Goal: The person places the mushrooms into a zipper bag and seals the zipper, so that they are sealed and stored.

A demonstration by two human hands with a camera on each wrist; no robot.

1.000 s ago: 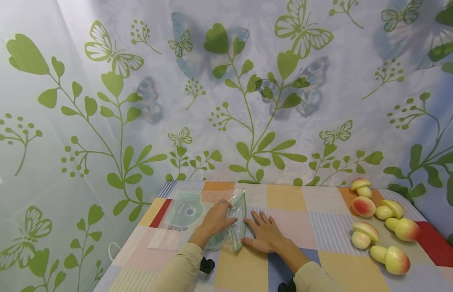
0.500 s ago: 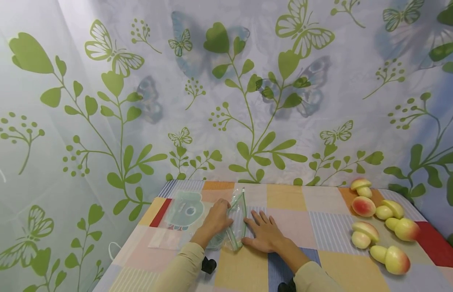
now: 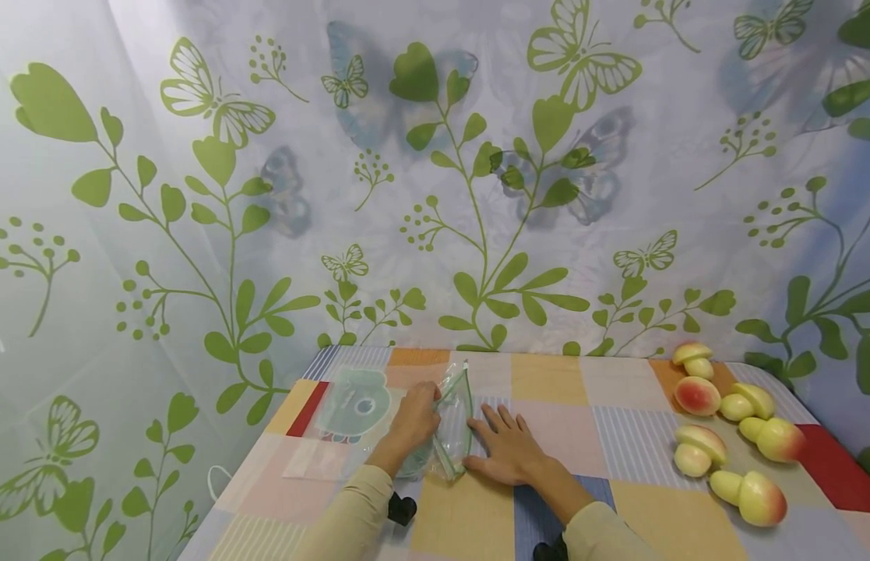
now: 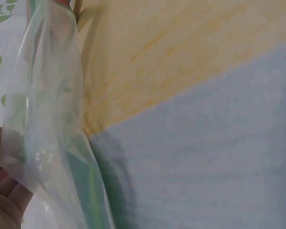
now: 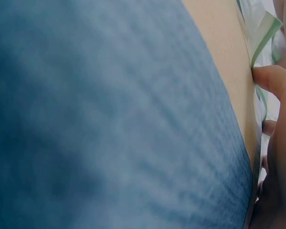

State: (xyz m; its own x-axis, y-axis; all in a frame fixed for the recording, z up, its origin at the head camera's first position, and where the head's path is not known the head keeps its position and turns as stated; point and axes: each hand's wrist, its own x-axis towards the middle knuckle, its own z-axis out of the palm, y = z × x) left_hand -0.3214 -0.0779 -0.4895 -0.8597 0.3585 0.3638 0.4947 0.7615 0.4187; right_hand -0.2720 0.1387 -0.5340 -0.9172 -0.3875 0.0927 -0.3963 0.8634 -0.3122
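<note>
Stretching beneath the clear green-edged bag [image 3: 454, 427], a patchwork cloth [image 3: 659, 510] supports it. At the bag's left, the left hand [image 3: 413, 414] pinches its raised edge with curled fingers; at its right, the right hand [image 3: 510, 452] lies spread, thumb touching the opposite edge. Well right of the bag sit six mushroom shapes [image 3: 762, 499].

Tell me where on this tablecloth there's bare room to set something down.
Widest: the tablecloth between the right hand and the mushroom-shaped pieces. A smaller patch lies near left, bordered by the clear printed bag and the left sleeve. Crowded: among the pieces on the right, and around the left hand, where the bag spreads.
</note>
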